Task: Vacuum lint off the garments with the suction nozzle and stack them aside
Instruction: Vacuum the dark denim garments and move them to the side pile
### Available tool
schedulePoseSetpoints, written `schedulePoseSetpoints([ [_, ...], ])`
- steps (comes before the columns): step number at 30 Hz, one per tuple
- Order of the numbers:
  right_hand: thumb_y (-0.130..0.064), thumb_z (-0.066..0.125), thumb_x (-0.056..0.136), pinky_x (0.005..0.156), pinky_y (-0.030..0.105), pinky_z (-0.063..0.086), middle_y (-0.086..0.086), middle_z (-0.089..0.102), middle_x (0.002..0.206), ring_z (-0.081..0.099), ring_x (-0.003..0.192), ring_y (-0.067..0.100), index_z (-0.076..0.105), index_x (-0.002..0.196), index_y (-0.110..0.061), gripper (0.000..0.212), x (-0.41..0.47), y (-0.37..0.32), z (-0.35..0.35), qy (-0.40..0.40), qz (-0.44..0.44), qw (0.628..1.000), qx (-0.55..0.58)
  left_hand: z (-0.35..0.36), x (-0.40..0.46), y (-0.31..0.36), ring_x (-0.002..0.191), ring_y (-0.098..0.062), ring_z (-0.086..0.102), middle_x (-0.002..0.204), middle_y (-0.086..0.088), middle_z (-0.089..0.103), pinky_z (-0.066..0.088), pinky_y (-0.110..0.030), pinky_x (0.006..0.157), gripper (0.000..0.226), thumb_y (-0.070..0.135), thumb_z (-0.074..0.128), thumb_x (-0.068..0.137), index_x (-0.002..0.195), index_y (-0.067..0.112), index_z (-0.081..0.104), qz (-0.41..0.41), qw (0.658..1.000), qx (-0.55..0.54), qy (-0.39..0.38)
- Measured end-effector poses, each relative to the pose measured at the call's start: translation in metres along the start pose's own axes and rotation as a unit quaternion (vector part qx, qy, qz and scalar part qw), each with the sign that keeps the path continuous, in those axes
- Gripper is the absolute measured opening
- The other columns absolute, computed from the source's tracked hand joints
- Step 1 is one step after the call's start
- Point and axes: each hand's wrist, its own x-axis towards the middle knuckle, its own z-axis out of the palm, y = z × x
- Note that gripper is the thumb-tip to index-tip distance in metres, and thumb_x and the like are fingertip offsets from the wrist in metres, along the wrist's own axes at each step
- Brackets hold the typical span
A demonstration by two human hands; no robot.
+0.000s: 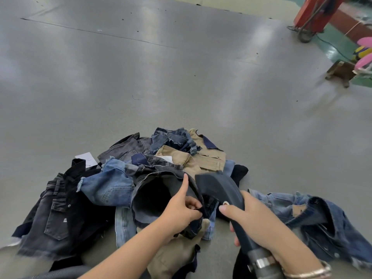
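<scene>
A person's left hand [182,210] pinches the edge of a dark garment [159,196] atop a pile [141,168] of denim and khaki pieces on a grey floor [161,77], index finger stretched along the cloth. The right hand [253,220] curls its grip around the dark nozzle [219,188], whose wide mouth sits just beside that garment. A blue denim jacket [314,222] lies apart on the right. A bangle [310,272] circles the right wrist.
</scene>
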Motion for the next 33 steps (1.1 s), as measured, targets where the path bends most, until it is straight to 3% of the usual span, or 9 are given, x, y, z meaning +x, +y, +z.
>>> schedulePoseSetpoints([
  [2, -0.028, 0.061, 0.090, 0.041, 0.021, 0.046, 0.012, 0.061, 0.072, 0.061, 0.043, 0.017, 0.049, 0.097, -0.016, 0.018, 0.003, 0.000, -0.005, 0.035, -0.009, 0.999, 0.024, 0.001, 0.001, 0.000, 0.057, 0.001, 0.051, 0.067, 0.011, 0.061, 0.045, -0.014, 0.061, 0.106, -0.011, 0.065, 0.078, 0.151, 0.033, 0.002, -0.005, 1.000, 0.003, 0.015],
  [4, -0.028, 0.062, 0.089, 0.044, 0.024, 0.048, 0.012, 0.062, 0.069, 0.062, 0.046, 0.020, 0.051, 0.097, -0.016, 0.018, 0.002, 0.002, -0.007, 0.048, -0.016, 0.998, 0.047, -0.001, 0.005, 0.000, 0.062, -0.001, 0.053, 0.073, 0.006, 0.060, 0.046, -0.014, 0.060, 0.096, -0.014, 0.062, 0.079, 0.152, 0.025, 0.015, -0.025, 0.996, -0.021, 0.081],
  [8, -0.032, 0.062, 0.088, 0.048, 0.027, 0.049, 0.007, 0.062, 0.064, 0.064, 0.047, 0.024, 0.052, 0.095, -0.017, 0.020, -0.001, 0.009, 0.001, 0.040, -0.020, 0.998, 0.050, -0.016, 0.012, -0.012, 0.094, -0.029, 0.063, 0.098, -0.013, 0.066, 0.052, -0.039, 0.088, 0.042, -0.006, 0.057, 0.088, 0.129, 0.003, 0.056, -0.145, 0.951, -0.091, 0.258],
  [10, -0.032, 0.061, 0.088, 0.050, 0.028, 0.049, 0.005, 0.063, 0.064, 0.064, 0.048, 0.022, 0.051, 0.095, -0.018, 0.019, 0.002, 0.010, 0.007, 0.039, -0.023, 0.999, 0.031, -0.019, 0.006, -0.016, 0.102, -0.037, 0.062, 0.109, -0.025, 0.066, 0.049, -0.046, 0.093, 0.025, 0.002, 0.054, 0.094, 0.117, -0.007, 0.061, -0.215, 0.939, -0.116, 0.244],
  [14, -0.033, 0.060, 0.089, 0.050, 0.026, 0.049, 0.002, 0.064, 0.060, 0.065, 0.048, 0.021, 0.050, 0.095, -0.021, 0.017, 0.005, 0.010, 0.008, 0.042, -0.035, 0.998, 0.015, -0.013, 0.003, -0.003, 0.106, -0.033, 0.062, 0.119, -0.020, 0.064, 0.050, -0.042, 0.088, 0.032, 0.017, 0.051, 0.099, 0.120, -0.005, 0.058, -0.273, 0.914, -0.258, 0.153],
  [17, -0.033, 0.060, 0.089, 0.047, 0.021, 0.046, 0.003, 0.064, 0.060, 0.065, 0.049, 0.023, 0.049, 0.095, -0.022, 0.016, 0.001, 0.010, 0.008, 0.042, -0.047, 0.998, 0.017, -0.020, 0.012, 0.013, 0.069, -0.023, 0.067, 0.085, -0.014, 0.071, 0.053, -0.030, 0.060, 0.021, 0.017, 0.052, 0.097, 0.106, 0.001, 0.063, -0.217, 0.910, -0.331, 0.124],
  [21, -0.031, 0.060, 0.088, 0.049, 0.024, 0.050, 0.000, 0.062, 0.058, 0.063, 0.047, 0.021, 0.050, 0.096, -0.021, 0.016, -0.004, 0.012, 0.007, 0.025, -0.055, 0.998, 0.030, -0.032, 0.014, 0.032, 0.048, -0.016, 0.064, 0.071, -0.011, 0.069, 0.054, -0.022, 0.050, 0.013, -0.002, 0.050, 0.092, 0.095, 0.004, 0.062, -0.163, 0.901, -0.385, 0.119],
  [29, -0.028, 0.061, 0.091, 0.048, 0.028, 0.048, 0.005, 0.063, 0.061, 0.059, 0.048, 0.028, 0.053, 0.104, -0.024, 0.017, -0.011, 0.014, 0.017, -0.026, -0.085, 0.986, 0.144, -0.051, 0.014, 0.046, 0.065, -0.027, 0.067, 0.077, -0.014, 0.068, 0.058, -0.035, 0.058, 0.031, -0.004, 0.035, 0.095, 0.113, 0.011, 0.055, -0.117, 0.881, -0.444, 0.113],
  [33, -0.042, 0.068, 0.071, 0.046, 0.028, 0.046, 0.010, 0.061, 0.062, 0.057, 0.046, 0.029, 0.059, 0.100, -0.030, 0.033, -0.011, 0.012, 0.030, -0.075, -0.097, 0.969, 0.217, -0.039, 0.012, 0.048, 0.069, -0.022, 0.066, 0.084, -0.012, 0.070, 0.054, -0.033, 0.059, 0.025, 0.003, 0.039, 0.100, 0.112, 0.007, 0.060, -0.071, 0.913, -0.376, 0.140],
])
